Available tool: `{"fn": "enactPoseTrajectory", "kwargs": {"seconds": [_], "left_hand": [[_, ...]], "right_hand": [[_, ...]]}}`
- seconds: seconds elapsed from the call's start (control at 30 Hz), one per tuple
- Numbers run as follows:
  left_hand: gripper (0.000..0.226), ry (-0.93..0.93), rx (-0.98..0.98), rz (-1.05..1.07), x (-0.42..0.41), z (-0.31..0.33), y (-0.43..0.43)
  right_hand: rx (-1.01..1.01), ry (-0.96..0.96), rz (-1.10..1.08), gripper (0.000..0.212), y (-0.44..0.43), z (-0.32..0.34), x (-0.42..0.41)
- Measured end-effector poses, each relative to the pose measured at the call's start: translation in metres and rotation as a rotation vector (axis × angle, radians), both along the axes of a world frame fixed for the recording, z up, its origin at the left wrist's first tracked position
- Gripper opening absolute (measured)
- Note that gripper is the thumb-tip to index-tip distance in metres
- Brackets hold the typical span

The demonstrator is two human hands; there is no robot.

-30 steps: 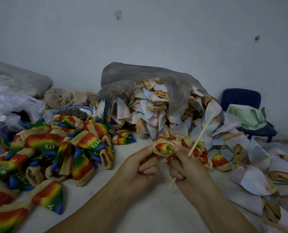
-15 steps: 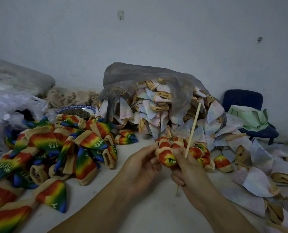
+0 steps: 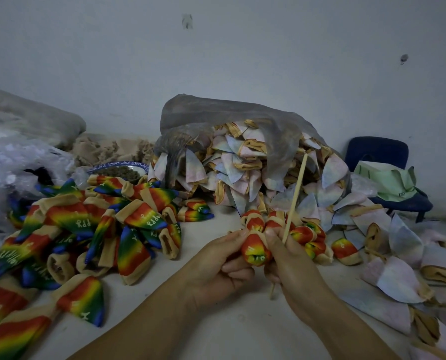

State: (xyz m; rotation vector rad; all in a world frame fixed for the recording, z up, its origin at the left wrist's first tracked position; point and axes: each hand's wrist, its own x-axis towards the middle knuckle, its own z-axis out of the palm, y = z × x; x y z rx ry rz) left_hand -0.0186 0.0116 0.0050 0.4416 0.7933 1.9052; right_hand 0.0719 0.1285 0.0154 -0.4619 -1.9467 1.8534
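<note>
Hands meet mid-frame, low over the desk: left hand and right hand both pinch one rainbow cloth piece between thumbs and fingertips, other fingers curled under. Right hand also holds a wooden stick between its fingers. Desk is pale and runs back to a grey wall. Clear plastic bag sits at the back centre, mouth toward the camera, with pale pastel cloth pieces spilling out and spreading down the right side of the desk. Pile of rainbow pieces covers the left side, tan cuffs, white lettering on some; well apart from the hands. Grey sack lies far left against the wall, beige fluff just beside it. Blue chair is at the right by the wall, green cloth lying on its seat. Blue-rimmed plate sits behind the rainbow pile, dark stuff in it, can't tell what. Small cluster of rolled rainbow pieces lies on the desk just behind the right hand. Held piece is bunched up, red end up, opening facing the camera. Stick tilts up and right toward the bag; its lower tip pokes out below the right hand.
</note>
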Motion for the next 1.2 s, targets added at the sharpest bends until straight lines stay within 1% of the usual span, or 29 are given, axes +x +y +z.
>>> {"fn": "enactPoseTrajectory", "kwargs": {"seconds": [0.03, 0.07, 0.1, 0.17, 0.2, 0.23, 0.27, 0.3, 0.33, 0.37, 0.43, 0.5, 0.6, 0.63, 0.67, 0.7, 0.77, 0.83, 0.9, 0.97, 1.03, 1.1, 1.2], "left_hand": [[0.017, 0.001, -0.02, 0.022, 0.001, 0.001, 0.001], [0.02, 0.073, -0.08, 0.091, 0.002, 0.001, 0.002], [0.026, 0.219, -0.178, 0.189, 0.004, 0.001, 0.004], [0.039, 0.623, -0.372, 0.395, 0.006, -0.001, 0.007], [0.045, 0.842, -0.384, 0.433, 0.007, 0.0, 0.007], [0.052, 1.046, -0.362, 0.428, 0.009, 0.002, 0.007], [0.058, 1.208, -0.356, 0.413, 0.011, 0.002, 0.007], [0.061, 1.32, -0.365, 0.397, 0.013, 0.001, 0.008], [0.06, 1.38, -0.374, 0.383, 0.014, -0.001, 0.009], [0.056, 1.394, -0.375, 0.374, 0.015, -0.004, 0.01], [0.045, 1.317, -0.344, 0.375, 0.015, -0.008, 0.009], [0.038, 1.218, -0.291, 0.391, 0.013, -0.01, 0.009], [0.033, 1.18, -0.266, 0.438, 0.013, -0.009, 0.01], [0.029, 1.171, -0.282, 0.465, 0.012, -0.009, 0.011], [0.023, 1.133, -0.299, 0.492, 0.013, -0.008, 0.011], [0.023, 1.05, -0.308, 0.526, 0.012, -0.007, 0.011], [0.038, 0.743, -0.304, 0.604, 0.006, -0.007, 0.011], [0.047, 0.45, -0.275, 0.635, -0.004, -0.004, 0.008], [0.043, 0.198, -0.158, 0.595, -0.015, -0.003, 0.003], [0.034, -0.02, -0.043, 0.54, -0.026, -0.003, -0.002], [0.034, -0.153, 0.01, 0.549, -0.033, -0.004, -0.006], [0.039, -0.249, 0.041, 0.592, -0.038, -0.004, -0.008], [0.062, -0.348, 0.11, 0.598, -0.041, -0.004, -0.009]], "right_hand": [[0.0, 0.006, 0.006, 0.027, 0.0, 0.0, 0.0], [-0.004, 0.008, 0.0, 0.029, 0.001, -0.001, 0.0], [-0.003, 0.003, -0.019, 0.03, 0.002, -0.001, 0.001], [0.008, -0.018, -0.069, 0.031, 0.007, -0.001, 0.002], [0.014, -0.024, -0.085, 0.031, 0.01, -0.001, 0.003], [0.024, -0.03, -0.092, 0.029, 0.011, 0.0, 0.003], [0.029, -0.044, -0.094, 0.027, 0.011, 0.0, 0.003], [0.02, -0.061, -0.085, 0.025, 0.012, -0.001, 0.004], [-0.004, -0.076, -0.062, 0.025, 0.011, -0.001, 0.004], [-0.043, -0.08, -0.026, 0.026, 0.01, -0.001, 0.004], [-0.164, -0.059, 0.034, 0.027, 0.006, -0.001, 0.003], [-0.254, -0.038, 0.041, 0.028, 0.006, -0.001, 0.004], [-0.281, -0.02, 0.034, 0.032, 0.008, -0.003, 0.003], [-0.233, -0.027, 0.021, 0.032, 0.008, -0.004, 0.002], [-0.123, -0.056, -0.007, 0.032, 0.008, -0.004, 0.001], [0.027, -0.096, -0.049, 0.031, 0.009, -0.005, 0.001], [0.292, -0.121, -0.12, 0.032, 0.011, -0.007, 0.0], [0.384, -0.114, -0.113, 0.039, 0.011, -0.009, 0.002], [0.43, -0.156, -0.064, 0.043, 0.01, -0.01, 0.005], [0.544, -0.213, -0.004, 0.04, 0.009, -0.01, 0.008], [0.682, -0.264, 0.039, 0.038, 0.009, -0.01, 0.01], [0.764, -0.299, 0.044, 0.039, 0.012, -0.009, 0.011], [0.826, -0.32, 0.022, 0.038, 0.02, -0.007, 0.013]]}}
